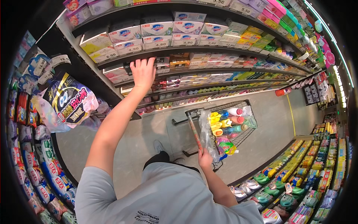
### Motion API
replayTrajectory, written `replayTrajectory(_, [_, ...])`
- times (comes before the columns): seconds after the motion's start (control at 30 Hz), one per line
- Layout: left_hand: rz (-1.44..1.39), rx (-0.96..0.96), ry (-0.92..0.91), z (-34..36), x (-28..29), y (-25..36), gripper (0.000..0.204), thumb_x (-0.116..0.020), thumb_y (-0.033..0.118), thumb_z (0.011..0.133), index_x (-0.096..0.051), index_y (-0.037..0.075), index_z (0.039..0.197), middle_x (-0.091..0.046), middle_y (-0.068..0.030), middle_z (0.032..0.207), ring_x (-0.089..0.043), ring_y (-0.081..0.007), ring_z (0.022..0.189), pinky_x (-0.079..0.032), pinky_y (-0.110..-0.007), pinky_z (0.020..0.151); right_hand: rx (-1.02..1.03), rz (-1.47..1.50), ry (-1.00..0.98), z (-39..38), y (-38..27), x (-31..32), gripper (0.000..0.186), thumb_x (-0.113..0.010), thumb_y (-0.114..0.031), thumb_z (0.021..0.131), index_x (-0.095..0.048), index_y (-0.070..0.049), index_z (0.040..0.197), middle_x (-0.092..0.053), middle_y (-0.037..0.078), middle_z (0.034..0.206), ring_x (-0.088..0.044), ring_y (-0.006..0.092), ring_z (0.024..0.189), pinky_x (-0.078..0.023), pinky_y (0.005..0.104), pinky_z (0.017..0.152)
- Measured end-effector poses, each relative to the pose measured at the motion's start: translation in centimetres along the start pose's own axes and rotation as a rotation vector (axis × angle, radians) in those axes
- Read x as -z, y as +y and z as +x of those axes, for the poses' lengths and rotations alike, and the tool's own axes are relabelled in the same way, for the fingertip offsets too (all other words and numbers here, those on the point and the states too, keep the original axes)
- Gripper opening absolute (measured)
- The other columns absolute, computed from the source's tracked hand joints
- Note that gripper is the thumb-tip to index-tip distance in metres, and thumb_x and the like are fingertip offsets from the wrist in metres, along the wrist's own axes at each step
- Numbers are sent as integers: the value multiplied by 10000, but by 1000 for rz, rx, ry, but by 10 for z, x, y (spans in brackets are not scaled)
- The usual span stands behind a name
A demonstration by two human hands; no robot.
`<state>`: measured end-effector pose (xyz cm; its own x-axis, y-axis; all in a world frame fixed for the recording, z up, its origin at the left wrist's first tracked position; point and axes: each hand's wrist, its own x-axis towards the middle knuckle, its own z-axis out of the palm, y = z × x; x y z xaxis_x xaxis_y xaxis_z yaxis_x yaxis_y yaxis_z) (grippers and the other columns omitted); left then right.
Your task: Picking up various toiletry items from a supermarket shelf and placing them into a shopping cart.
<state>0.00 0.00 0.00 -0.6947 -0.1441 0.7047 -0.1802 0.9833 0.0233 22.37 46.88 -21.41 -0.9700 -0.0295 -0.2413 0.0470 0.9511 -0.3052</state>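
Head view: bottles (235, 112) in cart (240, 139) — right hand (204, 158) grips handle (194, 129) — left hand (143, 74): hold unclear.

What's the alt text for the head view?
In a store aisle, a person's left hand is raised to boxes under a shelf, while the right hand holds the handle of a cart. Several colourful bottles lie in the cart.

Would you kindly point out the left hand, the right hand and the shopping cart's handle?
Left hand (143, 75): head view, on the back of the hand.
Right hand (204, 159): head view, on the back of the hand.
Handle (194, 130): head view, midway along the bar.
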Motion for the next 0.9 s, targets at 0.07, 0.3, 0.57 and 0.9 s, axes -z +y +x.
replayTrajectory(0.07, [-28, 4, 25, -1, -8, 0, 440, -776, 231, 807, -637, 223, 1225, -604, -45, 944, -549, -271, 1008, -356, -488, 979, -13, -38, 55, -1, 9, 4, 341, -555, -468, 1000, -625, -141, 1068, -694, 179, 724, -684, 424, 695, -509, 560, 735])
replayTrajectory(0.3, [-175, -146, 113, -2, -8, -9, 339, -752, 177, 776, -657, 194, 1101, -600, -49, 946, -591, -265, 928, -425, -444, 843, -55, -123, 151, -62, 30, 0, 321, -601, -450, 973, -621, -133, 1016, -685, 145, 698, -659, 395, 652, -468, 510, 793])
replayTrajectory(0.57, [-607, -229, 192, -38, 18, 6, 334, -741, -46, 764, -626, 45, 1064, -654, -145, 1218, -606, -403, 1184, -443, -529, 1085, -91, -117, 110, -92, 60, 14, 338, -602, -451, 968, -568, -115, 942, -689, 100, 806, -664, 325, 766, -401, 484, 768])
replayTrajectory(0.9, [-1737, 872, -424, -163, 66, 72, 389, -691, -85, 887, -553, 28, 1233, -685, -115, 1195, -660, -163, 1050, -541, -294, 910, -145, -129, 30, -99, 63, 30, 389, -676, -363, 934, -638, -85, 1203, -687, 131, 1000, -650, 361, 874, -460, 507, 853])
